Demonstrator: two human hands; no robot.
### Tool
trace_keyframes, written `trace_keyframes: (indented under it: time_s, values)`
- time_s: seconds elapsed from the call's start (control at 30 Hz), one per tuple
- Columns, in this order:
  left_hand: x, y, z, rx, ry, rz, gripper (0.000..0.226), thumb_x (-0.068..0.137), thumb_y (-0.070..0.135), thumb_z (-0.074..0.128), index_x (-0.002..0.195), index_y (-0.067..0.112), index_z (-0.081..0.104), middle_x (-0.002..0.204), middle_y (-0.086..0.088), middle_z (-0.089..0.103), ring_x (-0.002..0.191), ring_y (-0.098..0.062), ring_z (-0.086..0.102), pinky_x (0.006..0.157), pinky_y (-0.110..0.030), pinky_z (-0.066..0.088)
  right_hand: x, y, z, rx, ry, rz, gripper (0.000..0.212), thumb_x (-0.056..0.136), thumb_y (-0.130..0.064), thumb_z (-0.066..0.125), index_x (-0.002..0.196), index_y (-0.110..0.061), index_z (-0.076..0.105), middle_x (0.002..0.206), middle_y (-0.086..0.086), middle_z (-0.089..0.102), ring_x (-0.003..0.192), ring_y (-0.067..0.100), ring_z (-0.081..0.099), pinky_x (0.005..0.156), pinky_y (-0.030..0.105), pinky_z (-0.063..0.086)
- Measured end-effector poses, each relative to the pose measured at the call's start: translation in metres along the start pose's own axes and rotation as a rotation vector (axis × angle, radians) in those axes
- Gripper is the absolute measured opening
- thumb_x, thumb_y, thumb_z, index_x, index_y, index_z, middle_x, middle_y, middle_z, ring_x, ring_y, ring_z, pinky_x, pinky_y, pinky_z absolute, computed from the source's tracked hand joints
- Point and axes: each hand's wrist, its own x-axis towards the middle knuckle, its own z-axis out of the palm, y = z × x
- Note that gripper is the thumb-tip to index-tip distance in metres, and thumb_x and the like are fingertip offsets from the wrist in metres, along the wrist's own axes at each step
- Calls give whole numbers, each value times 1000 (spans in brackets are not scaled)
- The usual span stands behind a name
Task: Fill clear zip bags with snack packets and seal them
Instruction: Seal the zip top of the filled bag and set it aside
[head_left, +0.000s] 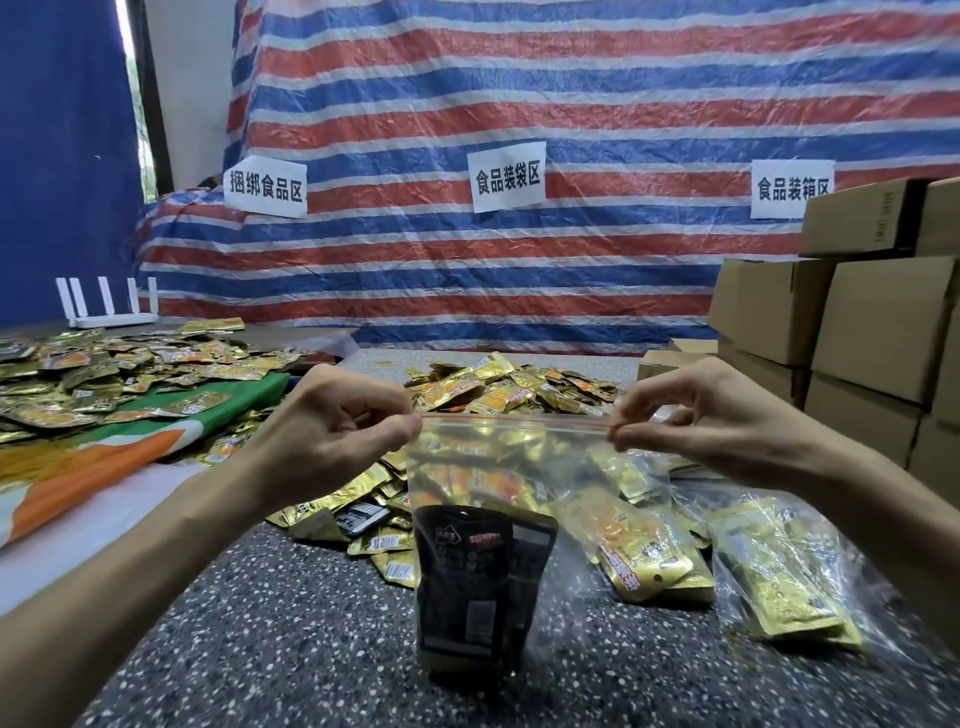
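Note:
A clear zip bag (498, 467) hangs upright in the middle, its red zip strip stretched level between my hands. My left hand (337, 431) pinches the strip's left end and my right hand (691, 415) pinches its right end. Inside the bag, at the bottom, sit black snack packets (478, 577). Two filled clear bags of gold packets (649, 545) (784, 577) lie on the speckled floor (291, 639) to the right. A heap of loose gold snack packets (509, 389) lies behind the held bag.
Another spread of gold packets (104, 369) covers a green and orange cloth (119, 457) at left. Stacked cardboard boxes (857, 322) stand at right. A white router (111, 306) sits at the back left. A striped tarp (519, 104) with paper signs hangs behind.

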Motion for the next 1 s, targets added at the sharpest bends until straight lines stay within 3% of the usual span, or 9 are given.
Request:
trace_keyframes:
  time_s: [0.23,0.37,0.5,0.63,0.73,0.87,0.93,1.0]
  values:
    - [3,2,5,2,9,11,37,87,38,55,67,10,70,55,-6,57,47,-25,48,43,-42,33,-14,-3,-6,-43,62,-7,16,79,-39,71,78,-24,76,79,-13,73,76,5,67,64,11,47]
    - [11,6,14,-58,3,16,28,87,36,55,66,22,67,56,9,55,47,-4,44,43,-20,30,-28,-6,-14,-82,103,26,29,72,-46,69,74,-18,76,76,-12,72,63,1,64,55,8,44]
    - [32,5,42,-97,-21,-2,35,89,30,58,68,6,69,54,-6,57,45,-14,46,42,-29,31,-41,-6,-34,-128,148,120,26,71,-43,70,74,-17,75,72,-10,72,61,4,65,53,8,45]
    - [67,6,90,-110,-43,-138,32,95,15,59,67,1,66,51,-2,53,43,-6,40,41,-20,28,-48,19,-47,-104,333,292,16,87,-22,73,77,-9,70,61,8,71,48,20,65,43,24,50]
    - [96,8,138,-245,-60,-359,27,95,5,52,74,-2,67,43,6,58,35,-5,50,35,-17,35,-51,48,-45,7,501,513,10,96,-9,64,88,-4,63,62,10,72,48,26,69,37,24,48]
    - [124,11,203,-558,-65,-710,19,100,8,51,94,-2,66,63,-14,70,47,-22,66,44,-27,54,-48,86,-28,188,721,741,7,100,-11,56,95,-7,58,75,13,75,60,27,74,51,34,59]
    - [129,11,233,-622,-4,-799,22,103,14,49,94,2,65,80,-18,72,59,-24,68,59,-34,61,-45,104,-16,201,804,811,3,97,-10,56,94,-10,59,81,12,75,71,27,75,67,45,63]
    - [128,9,257,-645,-14,-847,25,105,17,45,91,8,63,93,-15,72,71,-23,66,69,-37,58,-42,114,2,115,797,874,11,91,-12,57,101,-14,58,91,7,71,86,27,71,80,49,59]
